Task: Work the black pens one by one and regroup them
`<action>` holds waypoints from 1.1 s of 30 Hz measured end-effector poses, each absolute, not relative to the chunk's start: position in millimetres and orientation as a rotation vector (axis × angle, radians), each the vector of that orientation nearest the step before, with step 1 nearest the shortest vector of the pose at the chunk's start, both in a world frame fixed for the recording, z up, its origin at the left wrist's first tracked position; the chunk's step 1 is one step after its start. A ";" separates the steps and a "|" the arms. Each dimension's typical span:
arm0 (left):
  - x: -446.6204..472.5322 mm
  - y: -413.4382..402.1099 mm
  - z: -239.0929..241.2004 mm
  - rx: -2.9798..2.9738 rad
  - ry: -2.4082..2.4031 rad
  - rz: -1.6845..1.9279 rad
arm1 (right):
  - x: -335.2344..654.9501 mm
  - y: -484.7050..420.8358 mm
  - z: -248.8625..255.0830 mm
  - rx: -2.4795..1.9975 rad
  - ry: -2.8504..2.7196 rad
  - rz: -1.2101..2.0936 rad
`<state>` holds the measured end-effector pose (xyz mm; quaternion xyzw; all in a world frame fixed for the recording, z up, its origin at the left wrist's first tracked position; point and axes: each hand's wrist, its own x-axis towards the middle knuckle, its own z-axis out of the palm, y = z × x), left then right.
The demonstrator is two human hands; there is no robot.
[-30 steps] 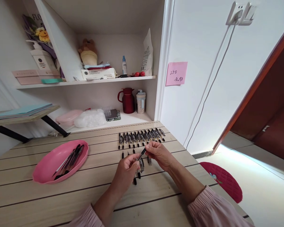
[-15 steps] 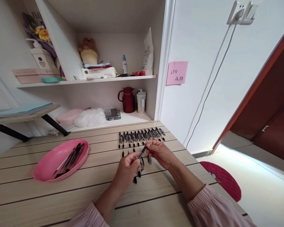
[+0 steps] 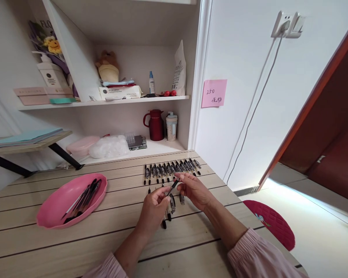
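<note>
— What was being held?

— A slim black pen (image 3: 173, 189), tilted. Its lower end was pinched in the left hand (image 3: 155, 205) and its upper end was taken by the fingertips of the right hand (image 3: 193, 190). Both hands were closed on it, fingers curled, holding it just above the table (image 3: 46, 247), over the right half and closer to the far edge than the near one.

— Could you make out its tip or cap?

— No. The fingers covered both ends, and the stretch between them was too small to tell barrel from refill.

— What lay around it?

— Right under the hands, a few loose pen parts (image 3: 164, 223) lay on the wood, partly hidden by the left hand. I couldn't count them. Just beyond, along the far edge, a row of pens (image 3: 169, 170) lay side by side, dark with clear barrels.

— And farther off?

— A pink tray (image 3: 50, 216) sat toward the left edge, well apart from the hands, with a bundle of thin dark sticks (image 3: 82, 197) in it. Refills or pens, I couldn't say. Past the far edge stood a shelf unit (image 3: 104, 102) with a red jug (image 3: 155, 124). A pink note (image 3: 214, 93) was stuck to the wall, its writing too faint to read. Both forearms were cut off at the lower edge of the view, showing only pink cuffs (image 3: 258, 255).
</note>
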<state>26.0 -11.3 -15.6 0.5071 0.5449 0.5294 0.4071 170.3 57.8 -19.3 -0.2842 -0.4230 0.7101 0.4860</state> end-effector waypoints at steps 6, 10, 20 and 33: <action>26.8 -12.5 -12.6 1.346 1.405 1.369 | 169.3 59.7 -21.0 -0.778 -1.098 1.646; 25.7 -10.7 -14.6 1.313 1.399 1.364 | 168.0 58.7 -21.5 -0.743 -1.100 1.700; 15.9 -8.0 -14.4 1.311 1.479 1.399 | 178.0 65.8 -21.0 -1.140 -1.604 1.158; 10.1 -14.5 -16.2 1.535 1.522 1.270 | 178.9 73.7 -27.8 -1.204 -1.407 1.151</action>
